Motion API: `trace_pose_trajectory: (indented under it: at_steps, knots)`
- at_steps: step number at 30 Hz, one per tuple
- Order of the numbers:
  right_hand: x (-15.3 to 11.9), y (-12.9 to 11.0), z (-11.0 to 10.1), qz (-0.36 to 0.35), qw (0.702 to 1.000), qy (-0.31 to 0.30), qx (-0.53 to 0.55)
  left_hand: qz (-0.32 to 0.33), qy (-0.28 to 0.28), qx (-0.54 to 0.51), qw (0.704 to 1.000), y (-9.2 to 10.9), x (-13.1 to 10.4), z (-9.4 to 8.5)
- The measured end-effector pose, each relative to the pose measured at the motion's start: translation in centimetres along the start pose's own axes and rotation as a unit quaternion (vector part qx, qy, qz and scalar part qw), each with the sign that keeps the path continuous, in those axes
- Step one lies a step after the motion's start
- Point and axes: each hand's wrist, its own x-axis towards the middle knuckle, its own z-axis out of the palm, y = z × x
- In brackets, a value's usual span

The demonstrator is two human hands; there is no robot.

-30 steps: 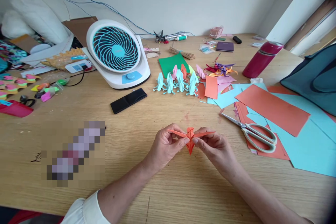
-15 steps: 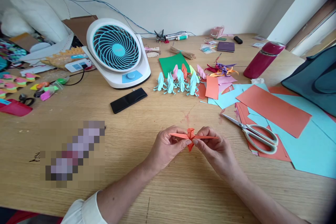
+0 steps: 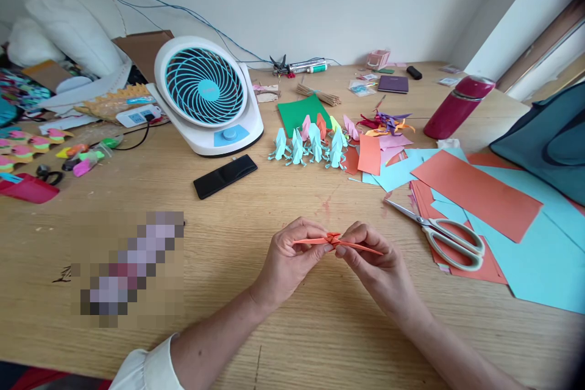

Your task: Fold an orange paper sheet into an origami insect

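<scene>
Between my two hands is a folded piece of orange origami paper (image 3: 333, 240), with a thin strip reaching out to each side and a small bunched fold in the middle. My left hand (image 3: 292, 262) pinches it at the left of the centre, thumb below and fingers behind. My right hand (image 3: 372, 265) pinches it just right of the centre in the same way. Both thumb tips nearly meet at the middle fold. Beyond the hands stand several finished light-blue origami figures (image 3: 315, 145), with pink, orange and yellow ones behind them.
White-handled scissors (image 3: 450, 241) lie to the right on orange and light-blue paper sheets (image 3: 525, 256). A black case (image 3: 225, 177) and a white fan (image 3: 205, 91) are at the back left. A dark red flask (image 3: 457, 109) stands beside a teal bag (image 3: 543, 134). A blurred-out object (image 3: 132, 268) lies left.
The middle of the orange paper, which spread up and down before, is now pressed flatter between my fingers. The right strip tilts lower. Both hands stay nearly in place.
</scene>
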Motion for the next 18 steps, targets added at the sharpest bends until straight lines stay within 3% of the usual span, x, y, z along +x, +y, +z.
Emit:
trace_pose_trajectory:
  at_steps: [5,11,18]
  knots:
    - [-0.3,0.3,0.1,-0.030,0.999,0.003,-0.020,0.026,-0.001,0.071,0.997,1.0,-0.3,0.1]
    - [-0.4,0.2,0.6,0.003,1.000,-0.003,0.013,0.046,0.011,0.143,0.989,1.5,-0.4,0.3]
    - [-0.2,-0.2,1.0,0.024,0.999,-0.001,0.035,0.009,0.014,0.163,0.987,1.5,-0.3,0.4]
